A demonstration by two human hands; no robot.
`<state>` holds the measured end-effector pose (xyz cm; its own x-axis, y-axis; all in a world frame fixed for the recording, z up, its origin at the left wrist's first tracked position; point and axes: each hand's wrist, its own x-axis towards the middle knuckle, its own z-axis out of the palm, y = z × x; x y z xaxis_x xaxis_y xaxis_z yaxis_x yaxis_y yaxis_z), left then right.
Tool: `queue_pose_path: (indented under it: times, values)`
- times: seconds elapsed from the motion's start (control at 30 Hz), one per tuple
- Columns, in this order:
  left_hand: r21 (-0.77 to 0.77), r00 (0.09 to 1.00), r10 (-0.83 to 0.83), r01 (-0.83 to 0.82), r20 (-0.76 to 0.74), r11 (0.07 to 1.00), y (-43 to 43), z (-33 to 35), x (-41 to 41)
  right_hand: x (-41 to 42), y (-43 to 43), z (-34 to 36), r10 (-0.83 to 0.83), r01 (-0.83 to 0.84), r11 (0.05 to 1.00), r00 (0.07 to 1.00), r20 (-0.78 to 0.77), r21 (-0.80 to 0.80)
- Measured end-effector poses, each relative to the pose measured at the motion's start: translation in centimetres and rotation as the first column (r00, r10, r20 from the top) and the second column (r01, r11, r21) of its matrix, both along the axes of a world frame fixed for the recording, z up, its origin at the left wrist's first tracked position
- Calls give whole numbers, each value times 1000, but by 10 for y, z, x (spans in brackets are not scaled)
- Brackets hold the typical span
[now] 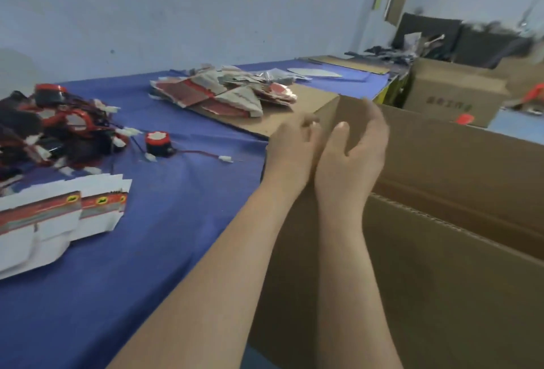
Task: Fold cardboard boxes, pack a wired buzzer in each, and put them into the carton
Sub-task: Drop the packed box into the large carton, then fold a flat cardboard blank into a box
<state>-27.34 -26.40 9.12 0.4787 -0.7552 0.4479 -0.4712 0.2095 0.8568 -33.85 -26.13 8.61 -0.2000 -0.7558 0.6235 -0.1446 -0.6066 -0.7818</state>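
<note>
Two | left hand [290, 145], right hand [353, 154] clasp carton [441, 280] | corrugated brown board

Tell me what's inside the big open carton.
Only bare brown inner walls show inside the carton. Its floor is hidden behind its near wall and the person's forearms, so any packed boxes inside cannot be seen.

Left hand [290, 146], right hand [354, 152] on carton [447, 286]
</note>
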Motion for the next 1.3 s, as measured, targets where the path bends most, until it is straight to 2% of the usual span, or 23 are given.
queue_pose_path:
  times: [0.07, 0.17, 0.27, 0.37, 0.47, 0.53, 0.63, 0.73, 0.8, 0.87, 0.93, 1.0, 1.07, 1.13, 1.23, 1.3]
  values:
    - [-115, 989, 34, -51, -147, 992, 13, -4, 28, 33, 12, -6, 225, -228, 974, 967, 119, 11]
    - [-102, 944, 187, -222, -271, 970, 35, -19, 84, 90, 22, -24, 434, -453, 883, 888, 148, 125]
    - [17, 837, 404, -429, -368, 903, 62, -41, 149, 153, 31, -50, 608, -570, 731, 794, 21, 376]
    - [122, 700, 577, -587, -420, 801, 98, -63, 207, 209, 44, -76, 742, -525, 632, 622, -250, 570]
    - [255, 551, 736, -704, -392, 663, 142, -80, 254, 249, 64, -93, 766, -466, 638, 460, -448, 613]
    - [359, 485, 813, -732, -322, 579, 172, -89, 274, 268, 76, -97, 720, -402, 694, 374, -585, 597]
    - [516, 511, 819, -643, -261, 566, 204, -102, 287, 283, 95, -99, 586, -299, 806, 278, -761, 511]
    - [494, 539, 788, -618, -300, 611, 212, -108, 287, 290, 114, -99, 550, -282, 824, 185, -814, 492]
    - [406, 515, 763, -647, -390, 645, 213, -103, 282, 292, 124, -98, 571, -307, 808, 197, -797, 503]
    - [308, 513, 739, -686, -437, 659, 215, -99, 276, 293, 129, -97, 646, -385, 757, 320, -694, 527]
    - [251, 573, 705, -674, -418, 695, 219, -96, 272, 293, 131, -94, 706, -488, 707, 449, -547, 512]
    - [189, 625, 684, -671, -376, 717, 228, -91, 269, 292, 130, -91, 710, -545, 704, 530, -464, 455]
    - [83, 634, 674, -702, -379, 707, 244, -85, 271, 291, 131, -84, 720, -575, 693, 576, -387, 434]
    - [-4, 642, 681, -729, -351, 685, 265, -81, 276, 294, 140, -74, 794, -687, 607, 542, -274, 400]
    - [-31, 604, 767, -789, -217, 613, 295, -82, 277, 303, 177, -64, 899, -853, 435, 394, -191, 287]
    - [-22, 554, 809, -827, -195, 561, 318, -85, 276, 310, 207, -63, 937, -905, 346, 319, -143, 249]
